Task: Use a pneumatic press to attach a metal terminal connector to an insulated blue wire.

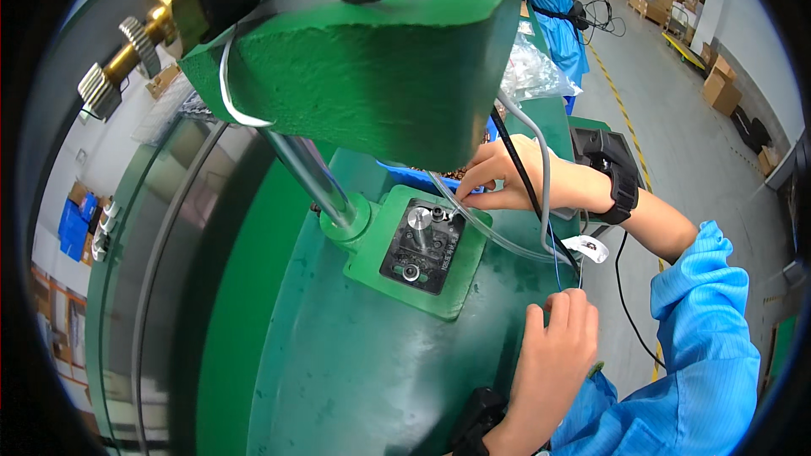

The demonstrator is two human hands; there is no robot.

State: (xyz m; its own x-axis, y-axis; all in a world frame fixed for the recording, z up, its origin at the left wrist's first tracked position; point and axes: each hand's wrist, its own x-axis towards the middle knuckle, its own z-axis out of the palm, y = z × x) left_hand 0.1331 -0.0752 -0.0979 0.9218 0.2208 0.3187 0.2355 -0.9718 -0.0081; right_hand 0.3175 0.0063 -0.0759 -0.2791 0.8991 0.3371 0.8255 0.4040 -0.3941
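Observation:
My right hand (528, 176) reaches in over the far right corner of a black fixture plate (422, 245), thumb and forefinger pinched together. What sits between these fingertips is too small to make out. The plate lies on the green base (460, 283) of a bench press and carries an upright silver pin (420, 219) and several screws. Nearer to me, my left hand (562, 355) hovers by the table's right side, fingers loosely bent and thumb a little apart, with nothing visible in it. Thin wires (556, 266) hang just beyond its fingertips.
The green press head (355, 76) hangs over the base on a steel column (312, 177). Behind my right hand, a blue tray (414, 176) holds small brownish parts. A clear tube (507, 241) and black cable (528, 173) cross nearby. Beyond stands a blue-clad person (557, 29).

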